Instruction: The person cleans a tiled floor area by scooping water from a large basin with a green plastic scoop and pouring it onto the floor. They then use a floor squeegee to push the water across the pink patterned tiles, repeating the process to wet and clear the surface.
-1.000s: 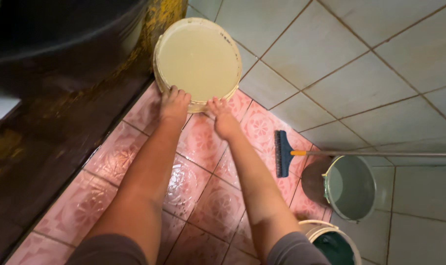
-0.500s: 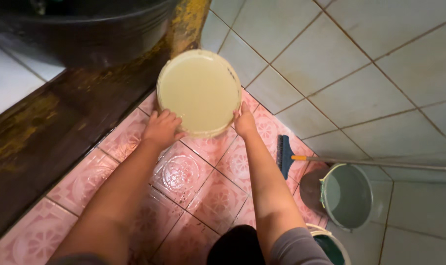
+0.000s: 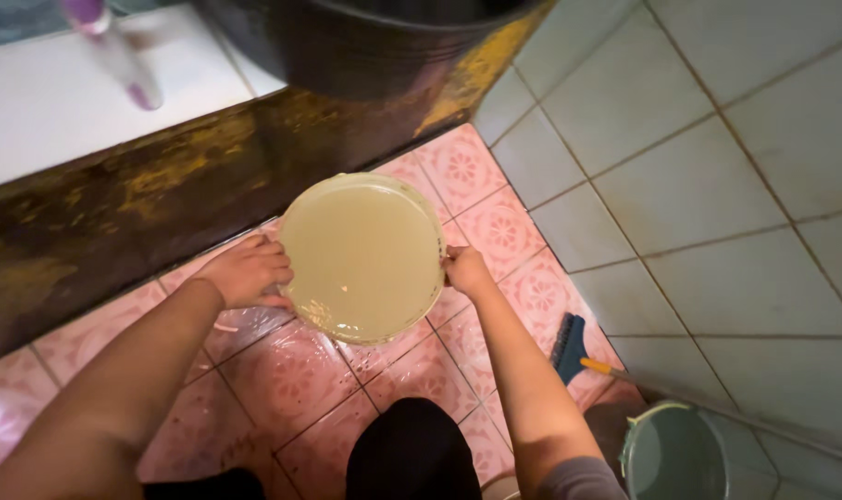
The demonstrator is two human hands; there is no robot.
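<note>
A round cream bucket point(image 3: 362, 256) full of murky yellowish water sits in the middle of the view, over wet pink patterned floor tiles point(image 3: 291, 375). My left hand point(image 3: 248, 272) grips its left rim. My right hand point(image 3: 463, 269) grips its right rim. Whether the bucket rests on the floor or hangs just above it, I cannot tell.
A dark stained ledge point(image 3: 115, 199) runs behind the bucket, with a large black basin point(image 3: 365, 42) on it. A blue brush head point(image 3: 568, 348) with an orange-collared handle lies at the right wall. A grey-green bucket point(image 3: 675, 454) stands at lower right. Grey tiled wall point(image 3: 698, 176) closes the right side.
Both hands have moved from the bucket's near edge to its two sides. The bucket has come nearer to me and away from the corner, and the view has swung upward.
</note>
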